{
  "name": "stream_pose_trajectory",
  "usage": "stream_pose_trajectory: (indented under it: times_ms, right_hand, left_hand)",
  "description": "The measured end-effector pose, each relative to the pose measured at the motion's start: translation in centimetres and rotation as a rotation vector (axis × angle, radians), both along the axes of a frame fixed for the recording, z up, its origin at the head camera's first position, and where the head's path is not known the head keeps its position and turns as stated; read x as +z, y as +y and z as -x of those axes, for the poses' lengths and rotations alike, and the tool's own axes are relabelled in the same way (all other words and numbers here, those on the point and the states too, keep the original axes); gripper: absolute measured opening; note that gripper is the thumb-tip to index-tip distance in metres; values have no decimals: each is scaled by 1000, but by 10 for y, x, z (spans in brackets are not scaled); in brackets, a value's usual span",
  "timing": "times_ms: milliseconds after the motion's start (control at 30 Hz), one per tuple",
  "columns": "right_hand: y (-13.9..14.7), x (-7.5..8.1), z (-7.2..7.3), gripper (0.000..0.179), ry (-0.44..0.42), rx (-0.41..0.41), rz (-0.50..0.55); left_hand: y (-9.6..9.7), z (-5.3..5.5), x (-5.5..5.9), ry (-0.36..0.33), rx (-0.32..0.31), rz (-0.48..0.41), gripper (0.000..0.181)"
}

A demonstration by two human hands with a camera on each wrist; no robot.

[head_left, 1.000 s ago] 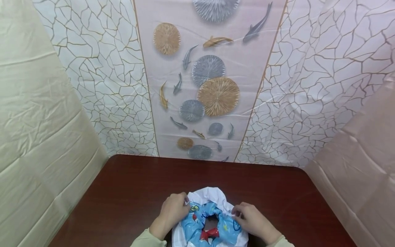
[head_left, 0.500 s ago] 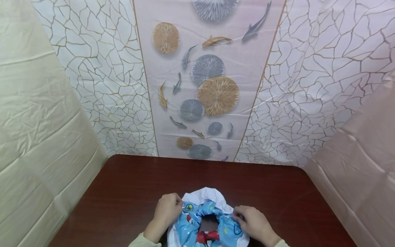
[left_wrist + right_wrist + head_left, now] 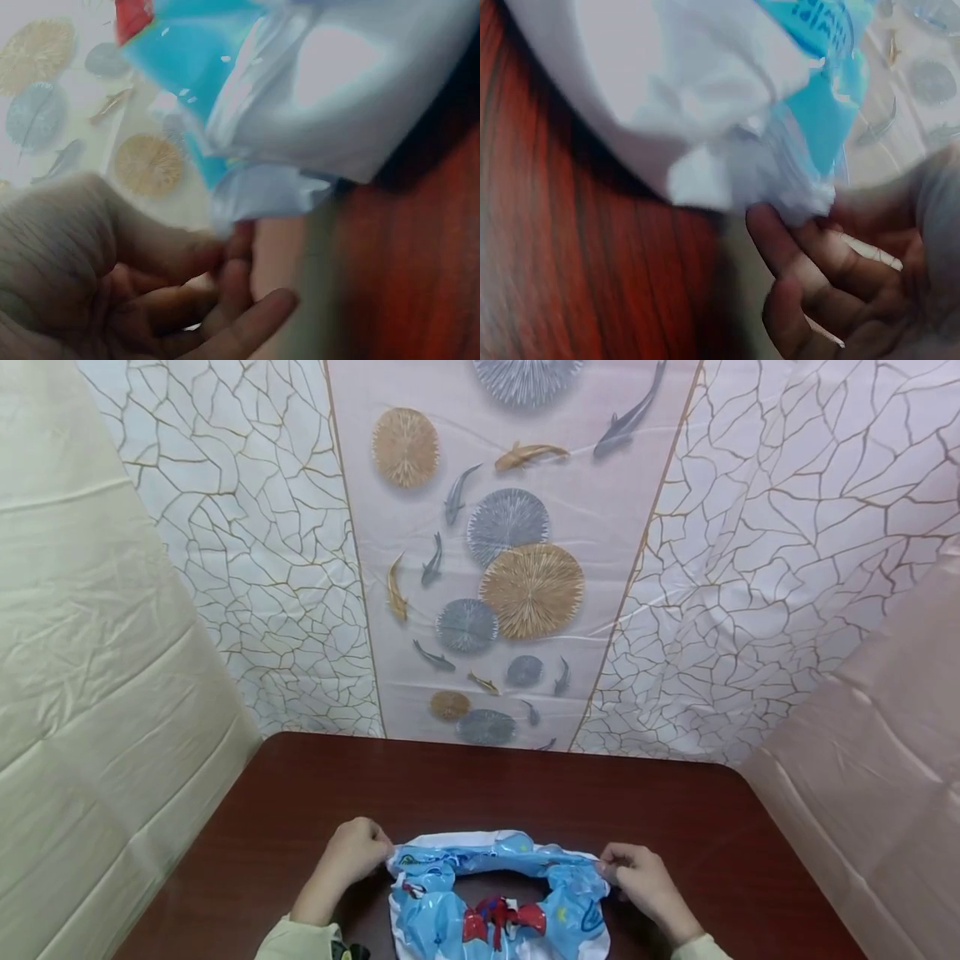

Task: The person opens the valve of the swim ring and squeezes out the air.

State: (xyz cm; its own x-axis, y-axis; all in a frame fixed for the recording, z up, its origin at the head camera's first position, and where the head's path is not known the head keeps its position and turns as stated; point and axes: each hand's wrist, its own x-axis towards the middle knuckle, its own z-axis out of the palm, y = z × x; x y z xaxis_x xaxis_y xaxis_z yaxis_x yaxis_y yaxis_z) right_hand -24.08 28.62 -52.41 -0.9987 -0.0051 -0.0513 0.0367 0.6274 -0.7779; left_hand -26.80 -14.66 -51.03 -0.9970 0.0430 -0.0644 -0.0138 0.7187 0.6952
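A limp, wrinkled plastic swim ring, blue with cartoon prints and red patches, lies at the near side of the table around a wide central opening. Its white side shows along the outer edge and fills much of both wrist views. At the far left corner, my left hand pinches the ring's edge. My right hand pinches the far right corner, and the far edge runs nearly straight between them. In the right wrist view, a bunched white fold sits at my fingertips. The ring's near edge is cut off by the frame.
The dark red-brown table has rounded far corners. A patterned curtain with fish and round motifs hangs behind it. Plain cloth walls close in the left and right sides. A dark item shows at my left sleeve.
My hands have moved apart, the left hand mostly leftward and the right slightly rightward. The swim ring has been stretched wider, its opening is broader, and its far edge has gone from arched to nearly straight.
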Motion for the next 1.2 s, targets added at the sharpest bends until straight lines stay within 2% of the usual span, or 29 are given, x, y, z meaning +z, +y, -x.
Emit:
stream_pose_trajectory:
  times_ms: [67, 133, 200, 267, 333, 433, 533, 633, 800, 867, 933, 1100, 1200]
  right_hand:
    - [1, 1, 0, 8, 82, 74, -72]
    - [-1, 2, 2, 7, 210, 124, -164]
    - [-5, 3, 5, 10, 348, 142, -234]
    - [-11, 6, 10, 12, 432, 166, -296]
    - [-19, 9, 17, 9, 459, 223, -351]
    - [-30, 11, 23, 5, 423, 341, -437]
    - [-35, 9, 27, 4, 410, 394, -486]
    - [-35, 3, 29, 7, 388, 357, -446]
    - [-31, -7, 32, 16, 290, 191, -258]
    - [-30, -10, 33, 16, 286, 125, -227]
    - [-30, -12, 32, 15, 296, 72, -227]
    - [-31, -20, 30, 16, 319, 11, -266]
    - [-34, -21, 30, 15, 341, -8, -284]
  left_hand:
    - [3, 1, 2, 30, -79, 29, 4]
    - [10, 5, 5, 86, -160, 66, 10]
    - [20, 10, 8, 167, -241, 124, 17]
    - [30, 16, 9, 215, -309, 172, 18]
    - [37, 21, 10, 225, -387, 205, 15]
    - [44, 25, 12, 193, -494, 257, 10]
    - [49, 27, 13, 201, -567, 317, 6]
    - [52, 25, 11, 221, -550, 333, 8]
    - [55, 22, 4, 253, -387, 255, 9]
    - [54, 22, 2, 256, -345, 211, 9]
    - [51, 23, 0, 229, -323, 163, 11]
    - [33, 22, 3, 108, -383, 112, 14]
    - [26, 21, 6, 77, -438, 94, 10]
